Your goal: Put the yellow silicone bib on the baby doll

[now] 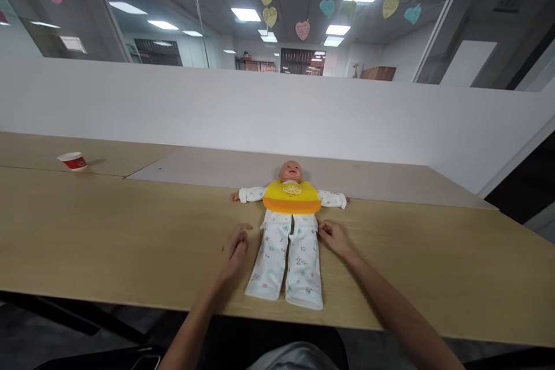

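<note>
A baby doll (289, 217) lies on its back on the wooden table (108, 231), head away from me, arms spread. It wears a yellow and orange bib (291, 196) and white patterned trousers (286, 260). My left hand (236, 248) rests on the table just left of the doll's hip, fingers loosely together and stretched forward, holding nothing. My right hand (333, 237) lies at the right side of the trousers' waist, fingers curled, touching or nearly touching the cloth.
A red and white paper cup (73, 161) lies tipped at the far left of the table. A white partition (277, 110) runs behind the table. Paper hearts (302, 29) hang from the ceiling. The table's near edge is close to my body.
</note>
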Demonstrator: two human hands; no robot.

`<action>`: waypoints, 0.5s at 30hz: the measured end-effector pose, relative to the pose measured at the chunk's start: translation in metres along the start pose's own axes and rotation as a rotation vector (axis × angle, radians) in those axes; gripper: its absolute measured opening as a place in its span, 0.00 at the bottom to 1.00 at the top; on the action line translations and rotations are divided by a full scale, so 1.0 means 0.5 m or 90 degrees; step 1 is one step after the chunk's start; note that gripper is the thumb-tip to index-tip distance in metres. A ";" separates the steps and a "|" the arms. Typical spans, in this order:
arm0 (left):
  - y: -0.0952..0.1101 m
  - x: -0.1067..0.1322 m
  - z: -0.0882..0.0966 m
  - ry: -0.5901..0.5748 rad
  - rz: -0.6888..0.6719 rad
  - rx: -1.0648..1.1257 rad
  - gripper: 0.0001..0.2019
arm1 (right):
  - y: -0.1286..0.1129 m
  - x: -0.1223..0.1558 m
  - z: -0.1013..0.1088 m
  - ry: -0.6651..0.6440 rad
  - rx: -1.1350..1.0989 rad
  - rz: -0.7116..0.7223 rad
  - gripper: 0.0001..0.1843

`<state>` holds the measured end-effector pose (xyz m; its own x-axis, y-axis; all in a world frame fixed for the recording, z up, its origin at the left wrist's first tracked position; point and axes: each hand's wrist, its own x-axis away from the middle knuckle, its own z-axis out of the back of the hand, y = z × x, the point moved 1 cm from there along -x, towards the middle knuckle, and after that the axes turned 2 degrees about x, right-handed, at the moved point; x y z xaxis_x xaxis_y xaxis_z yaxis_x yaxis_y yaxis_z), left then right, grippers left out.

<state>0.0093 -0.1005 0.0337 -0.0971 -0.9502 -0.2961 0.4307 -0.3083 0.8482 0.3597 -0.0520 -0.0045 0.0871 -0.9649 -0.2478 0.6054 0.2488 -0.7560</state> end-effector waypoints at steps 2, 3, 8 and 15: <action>0.008 0.068 -0.001 -0.005 -0.079 -0.024 0.20 | 0.004 -0.001 -0.002 -0.011 -0.009 0.004 0.11; 0.011 0.100 -0.005 -0.033 -0.127 -0.078 0.23 | 0.005 -0.002 -0.002 -0.013 -0.009 0.005 0.11; 0.007 0.170 -0.049 -0.079 -0.247 -0.312 0.26 | 0.004 -0.006 0.000 -0.008 0.021 -0.004 0.11; 0.040 0.186 -0.133 0.017 -0.372 -0.242 0.19 | -0.004 -0.006 0.003 -0.011 0.037 -0.007 0.11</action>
<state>0.0684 -0.1921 -0.0060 -0.3886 -0.6300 -0.6724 0.5993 -0.7271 0.3349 0.3594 -0.0496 -0.0015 0.0938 -0.9690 -0.2288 0.6518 0.2335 -0.7215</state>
